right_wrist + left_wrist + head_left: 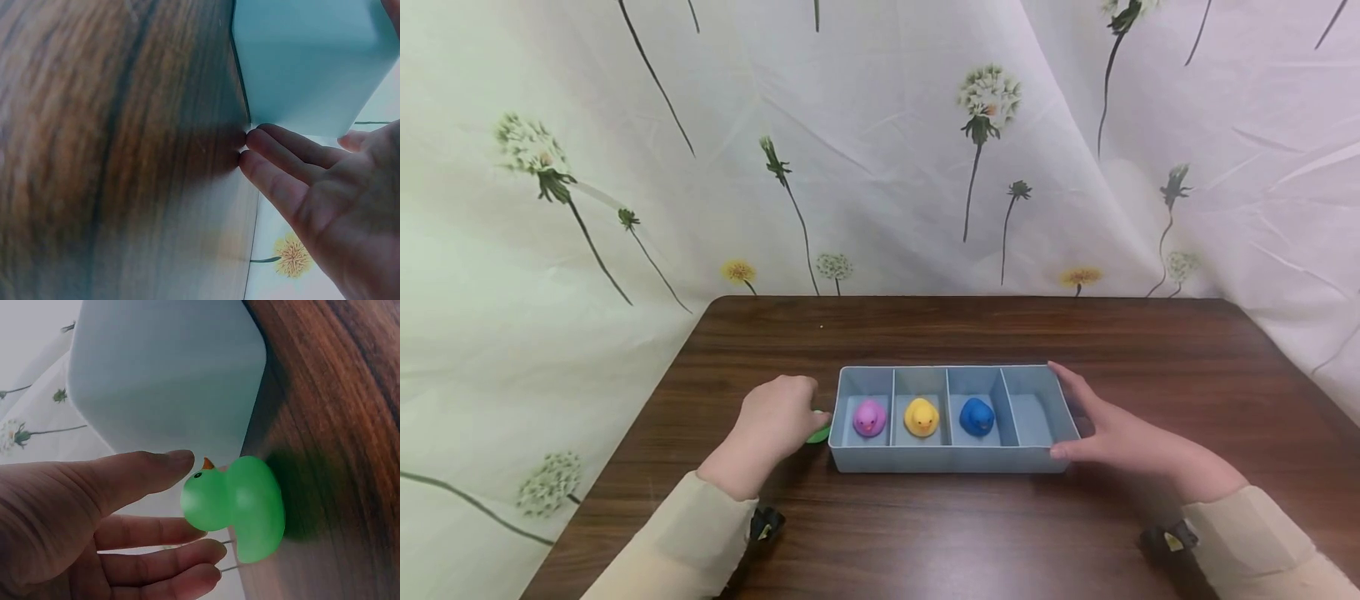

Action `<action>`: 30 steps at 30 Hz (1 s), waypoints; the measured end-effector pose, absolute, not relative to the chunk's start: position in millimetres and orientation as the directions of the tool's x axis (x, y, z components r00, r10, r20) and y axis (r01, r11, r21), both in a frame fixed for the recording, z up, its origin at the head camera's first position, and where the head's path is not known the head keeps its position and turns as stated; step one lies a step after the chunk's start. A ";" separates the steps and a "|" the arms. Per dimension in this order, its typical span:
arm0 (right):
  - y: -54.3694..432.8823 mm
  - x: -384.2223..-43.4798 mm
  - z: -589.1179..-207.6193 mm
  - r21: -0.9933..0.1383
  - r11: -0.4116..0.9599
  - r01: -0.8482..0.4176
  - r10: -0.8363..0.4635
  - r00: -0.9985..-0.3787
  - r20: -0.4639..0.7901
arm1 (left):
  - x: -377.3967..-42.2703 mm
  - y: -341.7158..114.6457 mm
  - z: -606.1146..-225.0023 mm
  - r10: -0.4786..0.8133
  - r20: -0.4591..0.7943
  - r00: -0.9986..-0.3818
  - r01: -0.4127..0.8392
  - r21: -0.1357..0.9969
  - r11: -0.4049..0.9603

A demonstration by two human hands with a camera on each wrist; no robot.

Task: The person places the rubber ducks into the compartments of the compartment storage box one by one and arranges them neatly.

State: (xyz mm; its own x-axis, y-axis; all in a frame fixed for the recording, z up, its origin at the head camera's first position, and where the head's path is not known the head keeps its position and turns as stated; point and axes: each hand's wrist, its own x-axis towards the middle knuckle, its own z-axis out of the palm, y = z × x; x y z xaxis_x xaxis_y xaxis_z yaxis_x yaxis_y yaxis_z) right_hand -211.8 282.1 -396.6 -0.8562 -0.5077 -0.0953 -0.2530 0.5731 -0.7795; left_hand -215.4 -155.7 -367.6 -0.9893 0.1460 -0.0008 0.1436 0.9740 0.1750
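Note:
A light blue tray [947, 460] with compartments stands on the table. From left to right it holds a purple duck [870, 418], a yellow duck [921, 417] and a blue duck [977, 417]; the rightmost compartment is bare. Beside its left end, a green duck [256, 506] sits upright on the table. My left hand [778, 417] is at this duck, thumb and nearly straight fingers on either side of its head [203, 503]. My right hand [1112, 429] grips the tray's right end, with the thumb at the front corner and a finger at the back corner.
The dark wooden table [955, 533] ends at a white cloth [887, 167] printed with dandelions, which hangs behind it and at both sides. A dark wrist device [766, 523] is at the left sleeve, another device [1172, 537] at the right one.

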 end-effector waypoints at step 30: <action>281.9 -211.9 -395.0 -0.790 0.570 -0.226 -0.502 -0.857 -0.117 | -214.3 -154.9 -365.9 0.157 0.013 -0.987 0.157 0.122 0.980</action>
State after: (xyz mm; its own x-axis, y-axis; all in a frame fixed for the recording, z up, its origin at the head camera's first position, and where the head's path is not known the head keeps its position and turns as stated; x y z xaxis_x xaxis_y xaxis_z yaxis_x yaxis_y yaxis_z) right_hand -211.9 281.9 -395.0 -0.8568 -0.5022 -0.1169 -0.2264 0.5701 -0.7898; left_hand -214.3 -154.9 -365.9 -0.9875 0.1571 0.0129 0.1575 0.9799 0.1224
